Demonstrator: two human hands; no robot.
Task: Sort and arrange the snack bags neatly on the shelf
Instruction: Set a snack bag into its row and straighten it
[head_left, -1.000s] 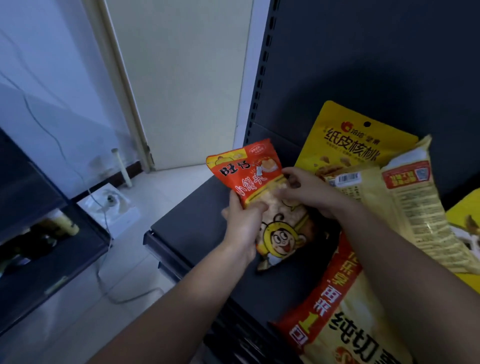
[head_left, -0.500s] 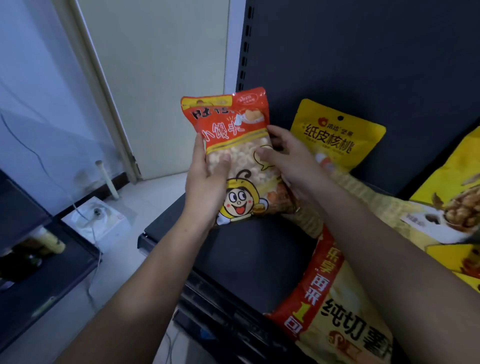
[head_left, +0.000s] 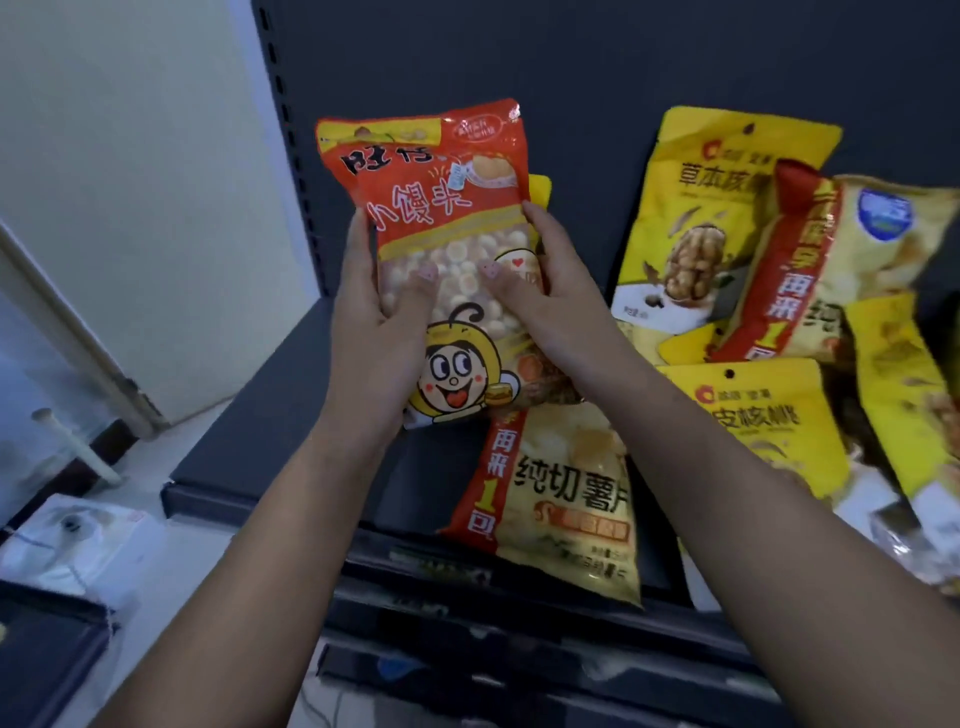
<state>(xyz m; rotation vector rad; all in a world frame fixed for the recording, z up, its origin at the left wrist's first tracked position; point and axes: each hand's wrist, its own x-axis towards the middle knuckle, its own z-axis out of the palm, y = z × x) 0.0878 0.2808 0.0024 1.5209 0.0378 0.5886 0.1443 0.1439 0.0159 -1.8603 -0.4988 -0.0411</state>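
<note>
Head view, left hand (head_left: 376, 332) and right hand (head_left: 545, 312) gripping red snack bag (head_left: 441, 208) upright, thumbs in front

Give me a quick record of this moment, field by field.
Held item: red snack bag, upright over the dark shelf
Left hand: grips the bag's left edge, thumb on front
Right hand: grips its right edge, thumb on front
Lying in front: chip bag, reaching past the shelf's front edge
Right side: yellow walnut bags, overlapping untidily
</note>
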